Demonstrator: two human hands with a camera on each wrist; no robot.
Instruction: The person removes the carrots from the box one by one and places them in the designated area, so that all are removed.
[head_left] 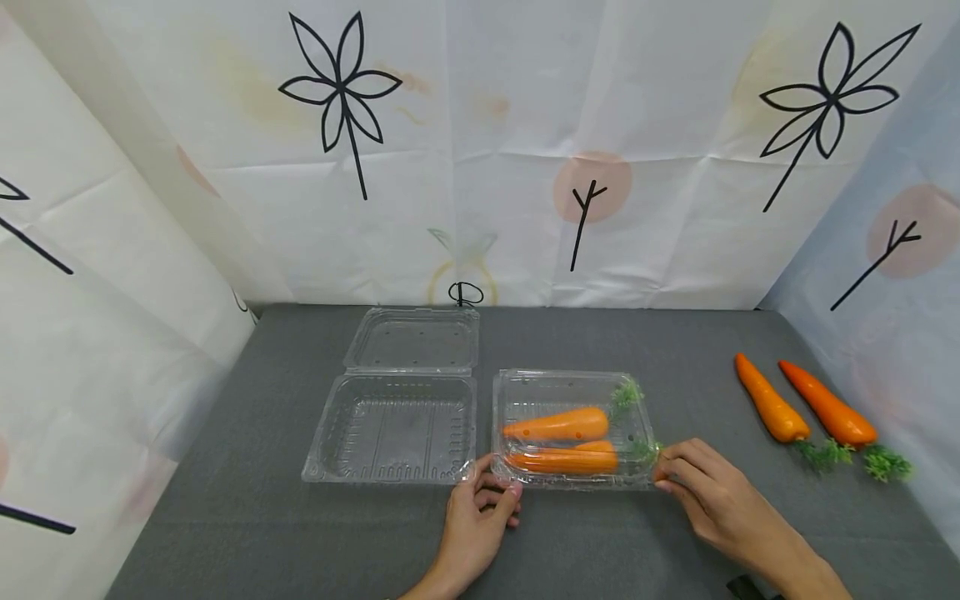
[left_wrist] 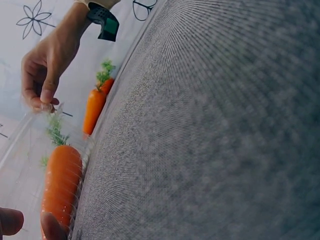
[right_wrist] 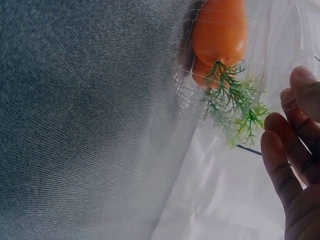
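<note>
A clear plastic clamshell box (head_left: 572,387) lies on the grey cloth with its lid down over two toy carrots (head_left: 558,426), whose green tops point right. My left hand (head_left: 480,517) holds the box at its front left corner; in the left wrist view a fingertip (left_wrist: 11,221) shows at the frame's edge beside the plastic. At the front right corner, my right hand (head_left: 716,500) pinches the rim between thumb and fingers. The right wrist view shows that thumb (right_wrist: 305,82) on the clear edge, near the leafy top (right_wrist: 245,117) inside.
A second clear clamshell box (head_left: 401,429) stands to the left, its lid (head_left: 412,342) laid back behind it. Two more toy carrots (head_left: 772,400) lie on the right of the grey cloth (head_left: 337,533). Patterned white sheets (head_left: 487,108) rise behind and at both sides.
</note>
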